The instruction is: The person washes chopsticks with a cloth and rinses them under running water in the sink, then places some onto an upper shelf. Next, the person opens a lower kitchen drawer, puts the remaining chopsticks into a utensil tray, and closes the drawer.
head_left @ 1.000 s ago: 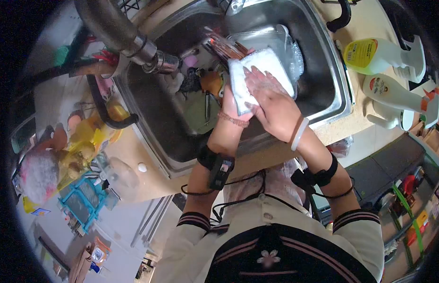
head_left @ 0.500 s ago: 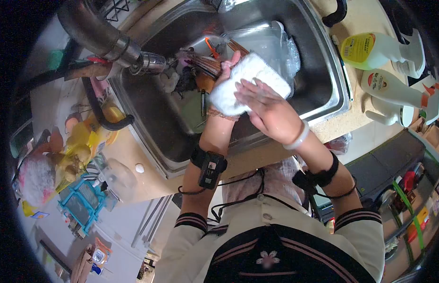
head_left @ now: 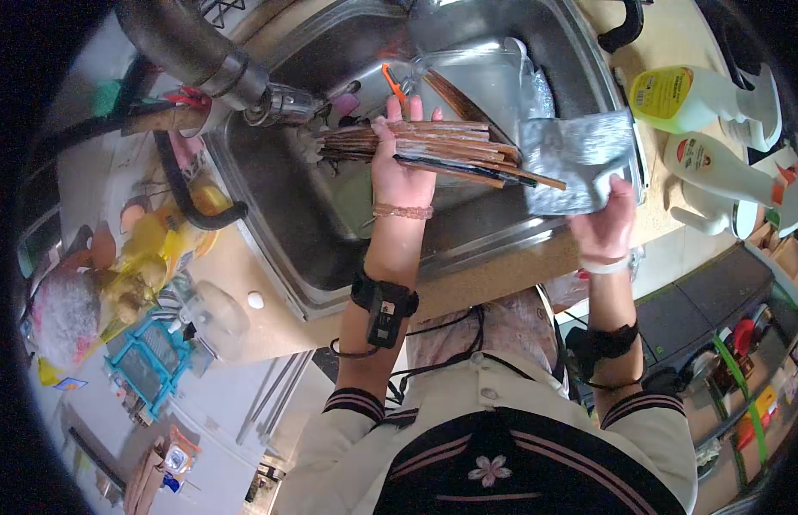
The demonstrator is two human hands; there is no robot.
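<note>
Across the palm of my left hand [head_left: 403, 182] lies a bundle of wet brown chopsticks [head_left: 459, 148], held with the thumb over it and the fingertips showing beyond. Their ends fan out to the right, above the sink [head_left: 305, 266]. My right hand [head_left: 607, 225] grips the lower edge of a silvery-grey cloth [head_left: 579, 163], which is spread out at the sink's right rim. The chopsticks' right tips overlap the cloth's left edge in this view. More brown sticks [head_left: 459, 96] and an orange-handled tool [head_left: 390, 79] rest in the basin behind my left hand.
A clear plastic container [head_left: 493, 64] sits in the basin. The faucet [head_left: 279, 105] reaches in from the upper left. Spray bottles [head_left: 661, 96] lie along the right counter. Yellow bags [head_left: 146, 249] and a blue rack [head_left: 150, 365] are at the left.
My right hand has moved right with the cloth, away from my left hand, uncovering the chopsticks. The cloth, bunched and white before, now hangs spread and greyer. My left hand has turned palm up.
</note>
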